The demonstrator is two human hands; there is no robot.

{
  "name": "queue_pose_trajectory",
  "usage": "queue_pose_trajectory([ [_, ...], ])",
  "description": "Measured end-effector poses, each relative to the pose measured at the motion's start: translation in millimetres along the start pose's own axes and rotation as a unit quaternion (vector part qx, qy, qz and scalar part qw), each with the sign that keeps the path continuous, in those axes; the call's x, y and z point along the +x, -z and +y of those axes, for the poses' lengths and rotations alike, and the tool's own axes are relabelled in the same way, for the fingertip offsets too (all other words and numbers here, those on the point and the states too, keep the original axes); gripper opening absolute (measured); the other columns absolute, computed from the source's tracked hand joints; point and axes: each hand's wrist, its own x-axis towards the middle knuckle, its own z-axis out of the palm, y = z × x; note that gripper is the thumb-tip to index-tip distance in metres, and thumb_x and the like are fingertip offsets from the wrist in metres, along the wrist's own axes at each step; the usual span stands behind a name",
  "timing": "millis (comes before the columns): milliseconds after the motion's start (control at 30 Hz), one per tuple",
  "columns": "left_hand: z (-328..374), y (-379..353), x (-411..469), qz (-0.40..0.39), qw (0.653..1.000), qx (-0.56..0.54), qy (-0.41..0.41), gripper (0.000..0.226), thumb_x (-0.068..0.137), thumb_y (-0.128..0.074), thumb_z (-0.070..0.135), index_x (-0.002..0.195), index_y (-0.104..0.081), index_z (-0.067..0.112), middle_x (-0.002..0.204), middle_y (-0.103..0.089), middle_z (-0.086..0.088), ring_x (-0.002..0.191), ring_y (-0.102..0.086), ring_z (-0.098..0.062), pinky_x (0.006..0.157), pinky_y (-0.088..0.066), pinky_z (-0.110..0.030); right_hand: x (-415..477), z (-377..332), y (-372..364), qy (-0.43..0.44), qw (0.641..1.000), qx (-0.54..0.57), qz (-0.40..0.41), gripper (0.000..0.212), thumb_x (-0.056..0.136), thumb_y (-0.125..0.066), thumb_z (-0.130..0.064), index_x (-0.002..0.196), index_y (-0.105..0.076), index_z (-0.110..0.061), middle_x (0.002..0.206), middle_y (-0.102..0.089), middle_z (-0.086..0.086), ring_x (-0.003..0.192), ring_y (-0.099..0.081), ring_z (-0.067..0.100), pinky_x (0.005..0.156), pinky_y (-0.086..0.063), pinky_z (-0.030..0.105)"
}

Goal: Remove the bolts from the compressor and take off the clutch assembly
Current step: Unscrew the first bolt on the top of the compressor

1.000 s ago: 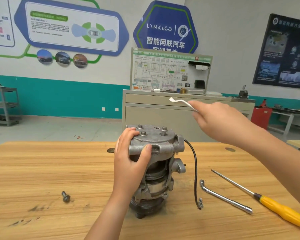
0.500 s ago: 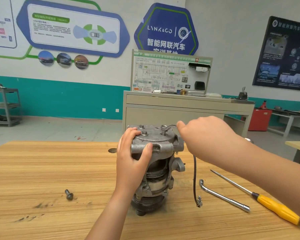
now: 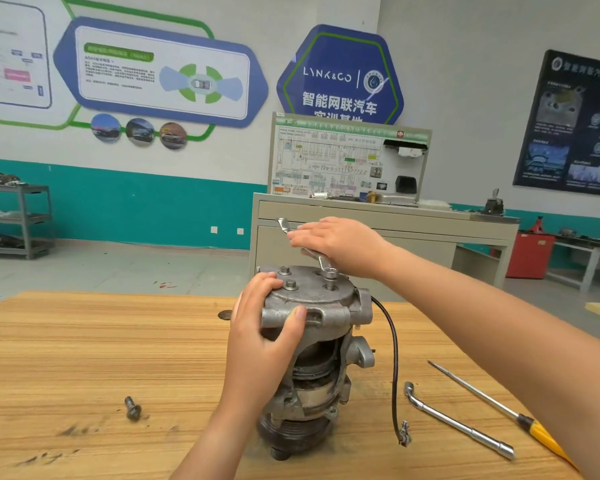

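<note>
My left hand (image 3: 264, 341) is wrapped around the top casting of the compressor (image 3: 312, 296), thumb on the front lug and fingers over the rim, keeping it steady. It stands on end a little right of the middle of the tabletop (image 3: 84, 341), closer to the near edge than the far one, with the dark clutch assembly (image 3: 291, 434) underneath against the wood.

What's new is the wrench (image 3: 323, 261). A second ago my right hand (image 3: 340, 244) had it up in the air, well clear of the casting. Half a second ago it was coming down on the end plate. Now the ring end sits over the bolt on the plate's far right side, and the handle slants up and away toward the far left. My right-hand fingers lie fairly straight along the top of the handle, pressing rather than wrapping. I can't see the thumb.

So I judge the next loosening stroke is set up but not made. Two bolts (image 3: 290, 285) are in place on the left of the plate, and one loose bolt (image 3: 132, 407) lies out toward the near left of the tabletop. With that many fasteners left, the clutch assembly is some way from coming off.

With a flat hand on the handle, the ring could ride off the bolt head, so I'd curl my fingers round before pulling.

To the right lie an L-shaped socket wrench (image 3: 458, 420) and a yellow-handled screwdriver (image 3: 499, 405).
</note>
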Motion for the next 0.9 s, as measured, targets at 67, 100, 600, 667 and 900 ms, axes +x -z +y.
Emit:
queue_pose_trajectory([
  [67,6,9,3,-0.026,0.999,0.006,0.019,0.025,0.075,-0.051,0.041,0.1,-0.053,0.04,0.115,-0.047,0.036,0.109,-0.036,0.027,0.084,-0.026,0.006,-11,1,-2,-0.038,0.995,0.029,0.089,0.029,0.091,-0.047,0.0,0.117,-0.06,0.0,0.122,-0.061,0.015,0.112,-0.058,0.03,0.092,-0.045,0.043],
  [100,11,14,7,-0.042,0.999,0.004,0.034,0.023,0.077,-0.048,0.044,0.099,-0.055,0.04,0.112,-0.049,0.033,0.106,-0.039,0.027,0.083,-0.03,0.004,-18,3,-2,-0.093,0.985,0.049,0.133,0.026,0.091,-0.048,-0.002,0.113,-0.062,0.0,0.117,-0.064,0.015,0.106,-0.06,0.031,0.087,-0.047,0.042],
  [600,74,-16,96,-0.321,0.881,0.326,-0.119,0.018,0.09,-0.06,0.016,0.105,-0.071,0.015,0.097,-0.07,0.002,0.075,-0.054,-0.002,0.063,-0.037,-0.005,-87,-63,-14,-0.434,0.696,0.544,0.178,0.031,0.092,-0.049,-0.04,0.076,-0.057,-0.014,0.042,-0.038,-0.012,0.039,-0.033,0.001,0.039,-0.025,0.017],
  [667,87,-10,108,-0.229,0.93,0.262,-0.118,0.014,0.089,-0.063,0.015,0.099,-0.071,0.016,0.085,-0.066,0.004,0.067,-0.053,0.004,0.062,-0.038,-0.002,-86,-67,-17,-0.423,0.701,0.546,0.18,0.022,0.092,-0.051,-0.037,0.078,-0.061,-0.023,0.041,-0.046,-0.016,0.037,-0.039,-0.003,0.038,-0.026,0.011],
  [900,66,110,82,-0.098,0.965,0.231,-0.076,0.026,0.08,-0.07,0.009,0.086,-0.065,0.034,0.078,-0.064,0.02,0.069,-0.061,0.016,0.065,-0.044,0.001,-89,-70,-18,-0.413,0.724,0.512,0.206,0.014,0.092,-0.053,-0.033,0.082,-0.062,-0.029,0.045,-0.049,-0.018,0.045,-0.041,-0.004,0.045,-0.03,0.012],
])
